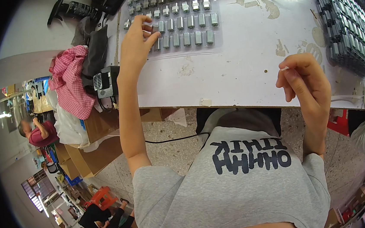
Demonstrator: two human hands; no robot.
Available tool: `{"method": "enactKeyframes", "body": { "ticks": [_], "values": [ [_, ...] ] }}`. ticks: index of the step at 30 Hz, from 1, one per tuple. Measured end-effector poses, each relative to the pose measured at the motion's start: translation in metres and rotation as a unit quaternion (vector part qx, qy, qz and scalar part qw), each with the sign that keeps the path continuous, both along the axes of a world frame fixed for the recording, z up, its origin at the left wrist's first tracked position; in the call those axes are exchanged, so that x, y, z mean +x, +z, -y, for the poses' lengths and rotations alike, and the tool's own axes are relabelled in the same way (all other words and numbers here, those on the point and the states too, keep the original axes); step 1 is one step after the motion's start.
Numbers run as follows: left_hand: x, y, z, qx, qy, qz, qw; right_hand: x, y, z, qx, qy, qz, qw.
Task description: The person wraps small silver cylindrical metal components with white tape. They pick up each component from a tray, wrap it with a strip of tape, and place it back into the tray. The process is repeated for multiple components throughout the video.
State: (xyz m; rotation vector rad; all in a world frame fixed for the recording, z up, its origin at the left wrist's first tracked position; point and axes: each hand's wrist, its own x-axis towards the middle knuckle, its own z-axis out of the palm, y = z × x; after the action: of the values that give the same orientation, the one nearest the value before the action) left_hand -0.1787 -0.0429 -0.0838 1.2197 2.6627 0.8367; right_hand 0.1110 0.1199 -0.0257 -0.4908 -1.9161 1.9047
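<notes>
L hand (138, 39) was half-curled at the motors (209, 36) in the tray (205, 49), couldn't tell if gripping; R hand (309, 83) curled over the desk (248, 75), grip unclear too tbh. Prob risk: sloppy fingers knocking motors loose.

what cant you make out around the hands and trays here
Head view: some metal pieces under the left hand, partly hidden by it.
Head view: what, if anything, the right hand holds; too small, its curl covers it.
Head view: the clear tray's far side, cut off by the upper edge.
Head view: the tray stack's far end, lost at the dark rim.
</notes>
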Motion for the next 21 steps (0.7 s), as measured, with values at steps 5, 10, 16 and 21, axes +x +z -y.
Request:
{"method": "enactKeyframes", "body": {
  "ticks": [5, 10, 16, 21],
  "values": [
    [0.003, -0.001, 0.010, 0.023, 0.002, -0.055, 0.998, -0.005, 0.003, 0.002, -0.015, 0.004, -0.021, 1.000],
    [0.035, 0.022, 0.016, 0.238, 0.080, 0.061, 0.966, -0.005, 0.000, 0.000, -0.019, 0.004, -0.014, 1.000],
    [0.145, 0.027, -0.018, 0.323, -0.037, 0.388, 0.863, -0.007, 0.013, -0.001, 0.026, 0.034, 0.039, 0.998],
    [0.170, 0.042, -0.037, 0.294, -0.097, 0.420, 0.853, -0.010, 0.012, 0.004, 0.030, 0.027, 0.026, 0.999]
  ]
}}
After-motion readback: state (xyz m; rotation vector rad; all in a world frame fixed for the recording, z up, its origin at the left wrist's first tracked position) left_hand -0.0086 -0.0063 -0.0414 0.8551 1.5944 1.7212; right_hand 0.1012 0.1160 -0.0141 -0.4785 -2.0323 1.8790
